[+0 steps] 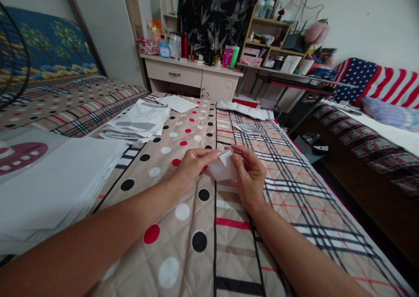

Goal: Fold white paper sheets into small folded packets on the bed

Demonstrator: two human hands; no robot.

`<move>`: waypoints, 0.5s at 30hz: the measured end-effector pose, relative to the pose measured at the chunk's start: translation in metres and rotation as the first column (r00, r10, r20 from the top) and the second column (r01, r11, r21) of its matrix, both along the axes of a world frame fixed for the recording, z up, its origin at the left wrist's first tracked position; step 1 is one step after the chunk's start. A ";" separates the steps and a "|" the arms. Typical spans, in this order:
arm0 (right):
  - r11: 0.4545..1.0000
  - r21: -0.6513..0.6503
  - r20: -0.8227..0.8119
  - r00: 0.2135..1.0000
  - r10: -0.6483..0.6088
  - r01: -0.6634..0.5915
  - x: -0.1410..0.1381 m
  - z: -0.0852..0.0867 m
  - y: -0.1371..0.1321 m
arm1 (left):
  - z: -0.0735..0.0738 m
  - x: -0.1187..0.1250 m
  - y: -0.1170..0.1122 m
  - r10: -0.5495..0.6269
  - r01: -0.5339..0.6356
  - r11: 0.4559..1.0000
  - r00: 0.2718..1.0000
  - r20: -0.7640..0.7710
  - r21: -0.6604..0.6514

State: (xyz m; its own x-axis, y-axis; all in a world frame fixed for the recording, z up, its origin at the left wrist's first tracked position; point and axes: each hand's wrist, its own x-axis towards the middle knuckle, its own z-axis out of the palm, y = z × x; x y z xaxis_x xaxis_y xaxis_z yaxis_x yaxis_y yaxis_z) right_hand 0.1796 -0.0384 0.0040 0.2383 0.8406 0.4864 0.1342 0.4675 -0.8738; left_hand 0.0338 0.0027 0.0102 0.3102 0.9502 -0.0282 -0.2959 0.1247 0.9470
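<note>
A small piece of folded white paper [222, 171] is held up between my two hands, above the patterned bedspread [193, 262]. My left hand [193, 166] pinches its left upper edge between thumb and fingers. On the other side, my right hand [251, 175] grips the right edge, with the thumb in front and the fingers behind. A narrow flap shows along the paper's top. The fingertips behind the paper are partly hidden.
To the left lie a pile of printed sheets [137, 120] and a larger stack of white paper [59, 179]. A flat white bundle [245, 110] and a small grey-white packet [248, 128] rest farther back. Beyond the bed stands a cluttered white dresser [186, 75].
</note>
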 end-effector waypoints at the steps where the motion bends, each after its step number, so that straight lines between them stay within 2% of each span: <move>1: 1.000 -0.006 -0.015 1.000 0.007 -0.007 -0.001 0.000 0.000 | 0.000 0.000 0.000 0.004 -0.004 1.000 1.000 0.001 -0.001; 6: 1.000 0.006 -0.048 0.999 -0.008 0.008 -0.001 -0.002 0.002 | -0.001 0.000 0.000 0.005 -0.005 1.000 1.000 -0.021 0.006; 9: 0.999 0.029 -0.015 0.999 -0.042 0.043 0.000 -0.004 0.004 | -0.001 0.000 -0.001 -0.003 0.004 0.999 1.000 -0.030 0.034; 15: 0.988 0.126 0.011 0.996 -0.092 0.089 0.001 -0.003 0.006 | 0.001 0.000 -0.003 -0.031 0.041 0.993 0.996 -0.084 0.111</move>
